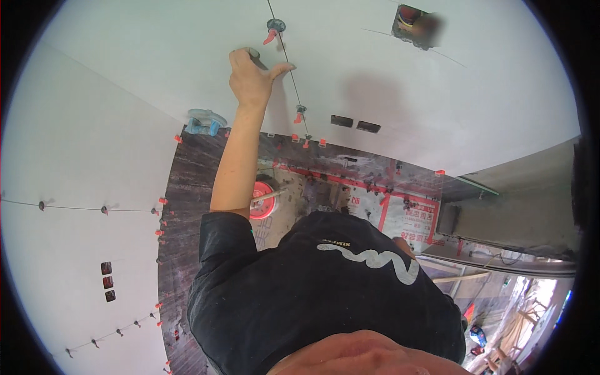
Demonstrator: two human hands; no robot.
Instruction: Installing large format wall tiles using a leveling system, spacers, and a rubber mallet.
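My left hand [251, 80] is raised against a large pale wall tile [187, 56], its thumb spread out to the thin dark joint line. The other fingers bend at the tile face, with a dark patch by their tips that I cannot make out. Just above the hand, a red tile-levelling wedge [270, 36] sits on a dark round base [275, 25] in the joint. Lower down the same joint is another red wedge [298, 117]. A blue suction-cup lifter [205, 122] clings near the tile's lower corner. My right hand does not show; only a bit of skin appears beside my shirt.
A square cutout with wires [409, 24] opens at the upper right. Two small dark slots [355, 124] lie below it. Dark lower tiles [187, 181] carry red clips. On the floor stands a red bucket [264, 203]. A grey ledge [512, 206] juts out at right.
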